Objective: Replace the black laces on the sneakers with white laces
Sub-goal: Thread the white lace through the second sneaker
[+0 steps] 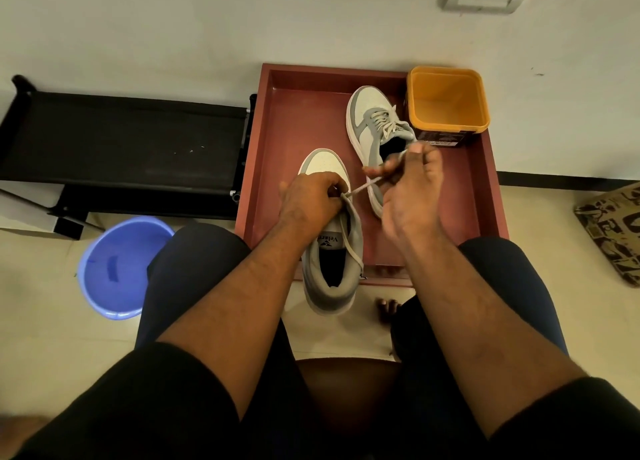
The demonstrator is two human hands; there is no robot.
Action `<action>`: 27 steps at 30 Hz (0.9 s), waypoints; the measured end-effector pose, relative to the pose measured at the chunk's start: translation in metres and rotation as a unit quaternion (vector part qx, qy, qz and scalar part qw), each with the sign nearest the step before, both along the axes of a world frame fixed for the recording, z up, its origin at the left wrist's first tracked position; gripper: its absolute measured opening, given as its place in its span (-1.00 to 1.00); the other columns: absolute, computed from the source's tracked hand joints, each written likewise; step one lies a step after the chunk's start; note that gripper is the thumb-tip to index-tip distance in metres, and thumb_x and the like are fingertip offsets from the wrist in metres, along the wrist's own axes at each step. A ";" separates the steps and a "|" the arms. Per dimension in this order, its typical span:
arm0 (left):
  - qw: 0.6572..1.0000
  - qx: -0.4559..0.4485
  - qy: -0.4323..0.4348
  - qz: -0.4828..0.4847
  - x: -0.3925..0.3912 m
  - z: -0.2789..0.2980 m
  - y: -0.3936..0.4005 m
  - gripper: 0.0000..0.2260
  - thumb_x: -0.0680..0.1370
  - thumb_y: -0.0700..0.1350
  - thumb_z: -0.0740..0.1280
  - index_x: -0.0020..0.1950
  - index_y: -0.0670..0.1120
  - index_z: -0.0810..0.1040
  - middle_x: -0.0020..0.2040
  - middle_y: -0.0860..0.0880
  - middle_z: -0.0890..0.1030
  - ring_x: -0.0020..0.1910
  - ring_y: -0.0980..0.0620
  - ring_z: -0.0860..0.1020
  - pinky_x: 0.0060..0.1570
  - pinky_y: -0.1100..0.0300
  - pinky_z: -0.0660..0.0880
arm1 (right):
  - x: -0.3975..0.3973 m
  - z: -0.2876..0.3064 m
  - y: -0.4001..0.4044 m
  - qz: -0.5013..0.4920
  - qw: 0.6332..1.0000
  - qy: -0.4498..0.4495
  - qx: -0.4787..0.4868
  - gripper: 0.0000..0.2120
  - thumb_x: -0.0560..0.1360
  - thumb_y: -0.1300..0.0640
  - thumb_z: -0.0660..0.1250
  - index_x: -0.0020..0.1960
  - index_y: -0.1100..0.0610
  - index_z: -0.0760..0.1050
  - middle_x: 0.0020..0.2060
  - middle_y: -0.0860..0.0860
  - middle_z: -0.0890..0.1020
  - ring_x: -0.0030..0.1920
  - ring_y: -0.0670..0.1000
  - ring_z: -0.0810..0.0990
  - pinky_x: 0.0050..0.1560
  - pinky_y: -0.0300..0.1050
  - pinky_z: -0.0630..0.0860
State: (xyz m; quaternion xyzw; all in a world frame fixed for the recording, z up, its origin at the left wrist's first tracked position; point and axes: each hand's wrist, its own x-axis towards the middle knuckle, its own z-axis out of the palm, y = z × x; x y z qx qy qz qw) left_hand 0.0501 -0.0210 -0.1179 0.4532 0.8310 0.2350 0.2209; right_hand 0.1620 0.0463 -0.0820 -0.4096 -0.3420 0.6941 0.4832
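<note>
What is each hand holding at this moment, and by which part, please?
Both hold the near sneaker's white lace: left hand pinches it at the eyelets, right hand pulls its free end.

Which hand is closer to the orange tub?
Right. The right hand is just below the orange tub, pulling a lace. The left hand is farther away, on the near sneaker.

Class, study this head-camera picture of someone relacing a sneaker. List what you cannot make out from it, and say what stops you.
- Eyelets of the near sneaker, head view: covered by the left hand.
- Far end of the white lace: lost inside the right hand grip, which is motion-blurred.
- Label on the orange tub: partly hidden by the right hand, too small to read.
- Black laces: none in view.
</note>
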 end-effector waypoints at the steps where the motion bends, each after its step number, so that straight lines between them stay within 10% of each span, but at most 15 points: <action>1: 1.000 -0.001 -0.001 0.001 0.000 0.000 0.000 -0.86 0.51 -0.07 0.39 0.03 0.12 0.63 -0.03 0.12 0.67 0.09 0.07 0.54 -0.01 0.10 0.13 | 0.006 0.005 0.005 0.011 1.000 -0.006 0.008 -0.84 0.67 0.20 0.08 -0.07 0.11 0.36 -0.43 0.00 0.45 -0.41 -0.04 0.43 -0.35 -0.15 0.49; 3: 1.000 -0.010 0.011 0.001 0.001 0.002 -0.001 -0.84 0.52 -0.06 0.38 0.06 0.14 0.63 0.00 0.13 0.66 0.13 0.06 0.51 -0.01 0.08 0.14 | 0.015 0.007 0.015 0.094 0.974 -0.172 0.111 -0.84 0.63 0.19 0.18 -0.12 0.06 0.43 -0.40 -0.06 0.46 -0.40 -0.10 0.40 -0.36 -0.17 0.41; 6: 0.998 -0.033 0.054 -0.009 0.005 0.006 -0.005 -0.78 0.57 -0.02 0.33 0.20 0.16 0.59 0.11 0.14 0.64 0.20 0.03 0.44 0.04 0.06 0.17 | 0.018 -0.012 0.018 0.268 0.789 -0.468 0.294 -0.87 0.56 0.21 0.28 -0.03 0.07 0.60 -0.14 -0.08 0.59 -0.14 -0.11 0.52 -0.11 -0.19 0.47; 9: 0.994 -0.046 0.098 -0.008 0.013 0.008 -0.011 -0.72 0.60 0.00 0.28 0.30 0.17 0.53 0.25 0.07 0.54 0.24 -0.01 0.39 0.17 0.00 0.24 | 0.014 -0.036 0.013 0.372 0.649 -0.577 0.326 -0.80 0.52 0.26 0.27 0.05 0.13 0.63 -0.06 0.06 0.67 -0.03 0.08 0.62 -0.03 -0.07 0.54; 11: 0.993 -0.051 0.108 0.000 0.016 0.007 -0.013 -0.71 0.60 0.01 0.28 0.31 0.18 0.51 0.35 0.03 0.43 0.31 -0.02 0.35 0.25 -0.02 0.23 | 0.013 -0.034 0.010 0.349 0.676 -0.575 0.301 -0.82 0.51 0.26 0.27 -0.02 0.13 0.65 -0.12 0.06 0.67 -0.08 0.07 0.62 -0.08 -0.09 0.52; 15: 0.995 -0.045 0.087 0.020 0.014 0.005 -0.013 -0.73 0.58 0.00 0.31 0.27 0.20 0.54 0.46 0.02 0.29 0.40 -0.03 0.26 0.31 -0.06 0.19 | 0.020 0.005 0.013 0.191 0.953 -0.215 0.093 -0.78 0.52 0.37 0.22 -0.18 0.14 0.55 -0.21 -0.03 0.64 -0.27 -0.18 0.54 -0.20 -0.30 0.44; 19: 0.997 -0.041 0.066 0.028 0.014 0.004 -0.012 -0.73 0.57 -0.01 0.33 0.26 0.21 0.55 0.46 0.03 0.28 0.42 -0.03 0.25 0.30 -0.09 0.23 | 0.036 0.030 0.013 0.159 0.962 0.211 -0.067 -0.84 0.44 0.25 0.14 -0.29 0.14 0.41 -0.27 0.13 0.66 -0.15 0.11 0.62 -0.07 -0.08 0.57; 21: 0.997 -0.037 0.058 0.032 0.014 0.003 -0.013 -0.73 0.57 -0.01 0.34 0.25 0.20 0.55 0.46 0.03 0.28 0.42 -0.03 0.25 0.30 -0.09 0.26 | 0.033 0.022 0.011 0.160 0.970 0.146 -0.112 -0.75 0.47 0.14 0.18 -0.38 0.10 0.39 -0.47 0.05 0.51 -0.43 0.05 0.48 -0.25 -0.11 0.50; 23: 0.998 -0.025 0.038 0.031 0.014 0.000 -0.013 -0.73 0.57 -0.02 0.33 0.26 0.16 0.56 0.47 0.01 0.28 0.41 -0.06 0.27 0.31 -0.08 0.34 | 0.027 0.005 0.011 0.182 0.975 -0.122 -0.023 -0.72 0.51 0.07 0.27 -0.36 0.06 0.35 -0.49 -0.01 0.39 -0.51 -0.04 0.30 -0.41 -0.17 0.30; 25: 0.999 -0.011 0.002 0.033 0.013 -0.002 -0.014 -0.72 0.57 -0.05 0.33 0.28 0.11 0.56 0.48 -0.02 0.27 0.39 -0.10 0.32 0.31 -0.06 0.41 | 0.022 -0.014 0.008 0.233 0.875 -0.393 0.163 -0.78 0.49 0.11 0.35 -0.26 0.05 0.35 -0.42 -0.04 0.43 -0.44 -0.06 0.36 -0.40 -0.15 0.31; 27: 0.999 -0.012 -0.031 0.031 0.013 -0.002 -0.015 -0.68 0.55 -0.06 0.33 0.31 0.08 0.53 0.50 -0.05 0.24 0.38 -0.14 0.36 0.30 -0.03 0.43 | 0.018 -0.025 0.001 0.283 0.789 -0.481 0.256 -0.87 0.49 0.19 0.32 -0.09 0.09 0.36 -0.30 -0.01 0.52 -0.29 0.01 0.50 -0.28 -0.06 0.44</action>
